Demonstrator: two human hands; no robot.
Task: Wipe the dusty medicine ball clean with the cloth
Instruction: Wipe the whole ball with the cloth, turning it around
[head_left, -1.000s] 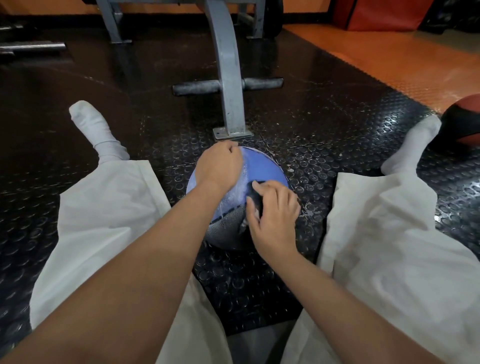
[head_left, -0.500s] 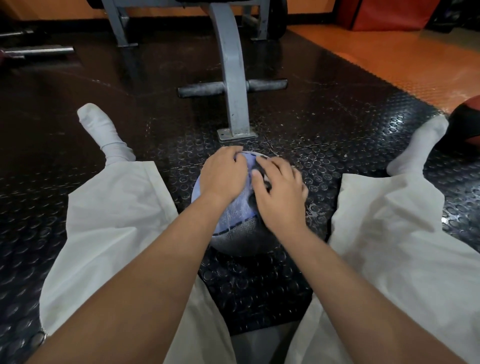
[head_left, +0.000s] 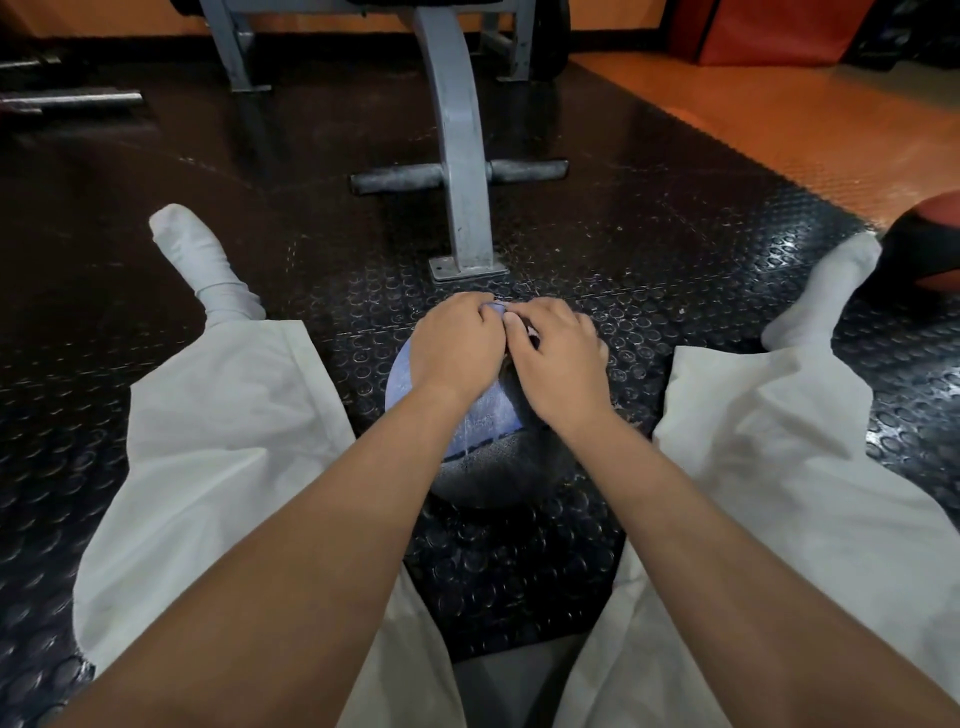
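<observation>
Cloth (head_left: 488, 421) atop med ball (head_left: 493, 480), pinched by L hand (head_left: 457, 348) & R hand (head_left: 561, 364).

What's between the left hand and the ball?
The blue cloth, draped over the ball; the left hand grips it on top with curled fingers. The head view shows this.

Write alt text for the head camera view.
A seated person's left hand and right hand pinch a blue cloth draped over a dark grey medicine ball between their outstretched legs. The ball rests on a black studded floor mat, in front of a grey bench frame; a red-and-black ball lies at the right edge.
</observation>
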